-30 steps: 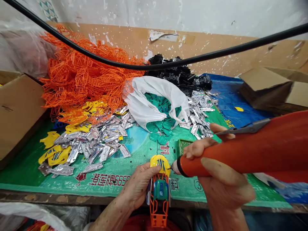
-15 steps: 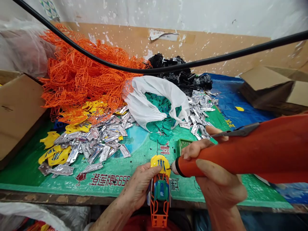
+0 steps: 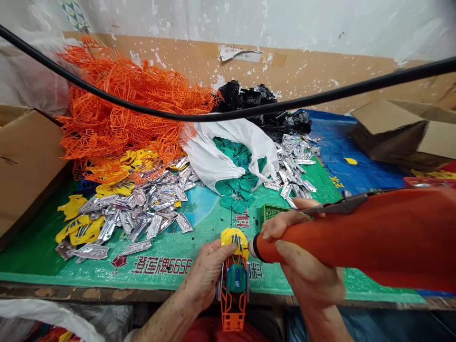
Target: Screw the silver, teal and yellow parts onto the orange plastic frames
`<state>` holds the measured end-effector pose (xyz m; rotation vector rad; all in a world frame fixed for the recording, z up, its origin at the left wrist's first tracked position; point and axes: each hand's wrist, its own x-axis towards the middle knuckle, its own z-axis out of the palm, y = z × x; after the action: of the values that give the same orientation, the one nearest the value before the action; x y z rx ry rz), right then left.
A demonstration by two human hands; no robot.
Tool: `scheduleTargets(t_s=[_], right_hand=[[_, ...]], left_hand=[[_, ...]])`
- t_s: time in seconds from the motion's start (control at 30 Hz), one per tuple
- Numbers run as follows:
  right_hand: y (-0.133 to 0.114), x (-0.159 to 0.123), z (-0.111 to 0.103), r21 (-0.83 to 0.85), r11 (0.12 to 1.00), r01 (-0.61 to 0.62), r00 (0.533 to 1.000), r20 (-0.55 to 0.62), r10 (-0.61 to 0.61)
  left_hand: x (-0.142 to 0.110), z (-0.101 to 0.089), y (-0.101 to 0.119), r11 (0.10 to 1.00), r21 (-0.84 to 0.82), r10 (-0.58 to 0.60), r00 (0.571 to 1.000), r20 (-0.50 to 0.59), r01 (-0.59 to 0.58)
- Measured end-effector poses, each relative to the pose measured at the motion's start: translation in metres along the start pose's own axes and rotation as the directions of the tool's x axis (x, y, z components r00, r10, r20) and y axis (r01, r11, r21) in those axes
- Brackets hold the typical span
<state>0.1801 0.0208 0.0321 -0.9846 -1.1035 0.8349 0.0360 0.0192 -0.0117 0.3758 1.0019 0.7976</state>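
My left hand [image 3: 206,270] is closed firmly around the assembled plastic model [image 3: 235,280], with my fingers curled over its side, just below the yellow cap [image 3: 233,242]. The model sits right in front of me at the near edge of the bench, with its orange lattice frame [image 3: 231,318] pointing down toward my body and a teal cover [image 3: 235,279] in the middle.

My right hand [image 3: 306,266] is wrapped around the barrel of a fat orange tool [image 3: 356,237], probably an electric screwdriver, with my thumb lying along it. Its thin tip, behind a black collar, meets the right edge of the yellow cap, but I cannot tell if it has bitten in. A slim metal blade [image 3: 338,206] lies along the top of the barrel, held by my fingers.

With 2 hands this close, I think the steady way is to brace the model in my left palm and keep the tip square to the cap, so it cannot skid across the yellow plastic.

Just past the tip sits a small green mesh tray [image 3: 272,212] on the printed green woven sheet [image 3: 46,251]. Beyond it lie loose silver pieces [image 3: 149,223], yellow pieces [image 3: 83,228] and teal pieces [image 3: 231,190] spilling from a white plastic bag [image 3: 213,156]. Farther back are a heap of orange frames [image 3: 117,114] and black parts [image 3: 245,97], with a blue tarp [image 3: 342,152] to the right.
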Motion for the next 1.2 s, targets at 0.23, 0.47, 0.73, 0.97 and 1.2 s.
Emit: scheduleTargets(t_s=[0.23, 0.47, 0.73, 0.97, 1.2], right_hand=[[0.002, -0.001, 0.008, 0.005, 1.000, 0.001, 0.999, 0.036, -0.002], [-0.010, 0.007, 0.004, 0.049, 0.999, 0.003, 0.999, 0.033, -0.005], [-0.031, 0.039, -0.016, 0.045, 0.996, 0.077, 0.960, -0.275, -0.062], [-0.008, 0.044, -0.035, -0.053, 0.998, 0.020, 0.944, -0.329, -0.037], [0.000, 0.042, -0.041, -0.026, 1.000, 0.017, 0.945, -0.326, -0.025]], left_hand=[[0.000, -0.001, -0.002, 0.999, -0.027, 0.023, 0.999, -0.027, -0.024], [-0.001, -0.004, -0.001, 0.999, 0.012, 0.036, 0.999, 0.023, -0.036], [0.000, -0.010, 0.002, 0.990, 0.144, -0.028, 0.994, 0.104, 0.013], [0.002, -0.011, 0.005, 0.985, 0.152, -0.100, 0.990, 0.102, 0.084], [0.004, -0.016, 0.005, 0.976, 0.199, -0.110, 0.990, 0.092, 0.089]])
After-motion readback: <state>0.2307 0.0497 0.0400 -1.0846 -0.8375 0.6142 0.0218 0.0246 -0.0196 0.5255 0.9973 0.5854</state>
